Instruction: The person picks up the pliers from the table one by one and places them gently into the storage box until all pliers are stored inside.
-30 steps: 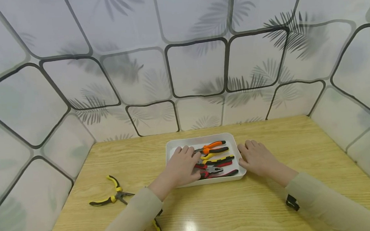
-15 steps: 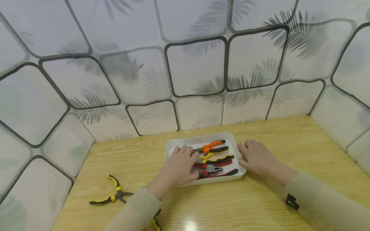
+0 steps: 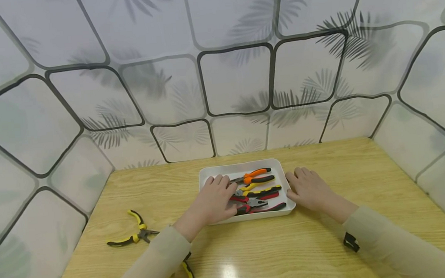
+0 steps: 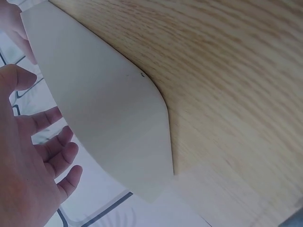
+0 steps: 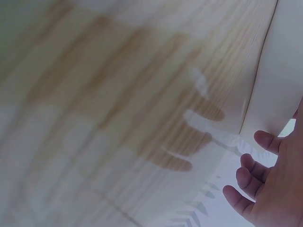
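A shallow white tray holds several pliers in the head view. Among them are orange-and-black pliers, yellow-and-black pliers and red-and-black pliers. My left hand is over the tray's left part and covers some of the tool ends. Seen from the left wrist, that hand has relaxed, slightly bent fingers near the upper edge of the tray wall, with nothing between them. At the tray's right end rests my right hand, its fingertips at the rim; the right wrist view shows its fingers loosely bent beside the wall.
Spread yellow-and-black long-nose pliers lie on the wooden table at left. Nearer me, another yellow-handled tool is partly hidden by my left sleeve. A patterned cloth wall encloses the back and sides.
My left hand has shifted slightly left over the tray, uncovering a little more of the pliers. The right hand and tray have stayed in place.
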Tool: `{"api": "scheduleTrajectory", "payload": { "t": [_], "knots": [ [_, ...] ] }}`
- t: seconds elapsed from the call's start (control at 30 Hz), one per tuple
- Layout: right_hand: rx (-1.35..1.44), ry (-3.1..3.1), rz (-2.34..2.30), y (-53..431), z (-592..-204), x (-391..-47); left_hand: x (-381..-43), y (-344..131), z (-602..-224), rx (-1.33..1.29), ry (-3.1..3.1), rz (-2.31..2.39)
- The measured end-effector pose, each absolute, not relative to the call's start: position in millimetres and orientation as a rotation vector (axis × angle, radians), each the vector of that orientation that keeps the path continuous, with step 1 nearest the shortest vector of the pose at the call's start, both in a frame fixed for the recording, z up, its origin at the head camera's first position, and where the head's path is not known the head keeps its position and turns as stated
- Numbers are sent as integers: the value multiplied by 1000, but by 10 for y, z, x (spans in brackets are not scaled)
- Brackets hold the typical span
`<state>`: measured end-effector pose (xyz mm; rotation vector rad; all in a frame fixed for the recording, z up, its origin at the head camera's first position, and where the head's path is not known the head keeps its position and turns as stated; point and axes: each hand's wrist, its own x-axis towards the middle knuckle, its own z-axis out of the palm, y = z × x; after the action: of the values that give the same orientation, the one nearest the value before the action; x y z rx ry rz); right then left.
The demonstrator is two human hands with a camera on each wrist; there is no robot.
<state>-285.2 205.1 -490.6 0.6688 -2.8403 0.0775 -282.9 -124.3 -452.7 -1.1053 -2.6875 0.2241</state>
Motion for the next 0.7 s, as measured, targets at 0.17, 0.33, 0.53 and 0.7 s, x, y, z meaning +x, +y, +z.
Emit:
{"api": "scheduleTrajectory", "payload": {
  "t": [0.17, 0.33, 0.53, 0.7],
  "knots": [
    [669, -2836, 68, 2048, -4897, -2849, -2820, -1265, -4537, -1113, -2678, 206],
    [665, -2837, 59, 2032, -4884, -2832, -2801, -1286, -4539, -1111, -2684, 196],
    [673, -2820, 62, 2038, -4906, -2833, -2789, -1313, -4538, -1111, -2670, 209],
    [680, -2810, 77, 2045, -4922, -2832, -2779, -1335, -4539, -1111, -2661, 215]
  ]
}}
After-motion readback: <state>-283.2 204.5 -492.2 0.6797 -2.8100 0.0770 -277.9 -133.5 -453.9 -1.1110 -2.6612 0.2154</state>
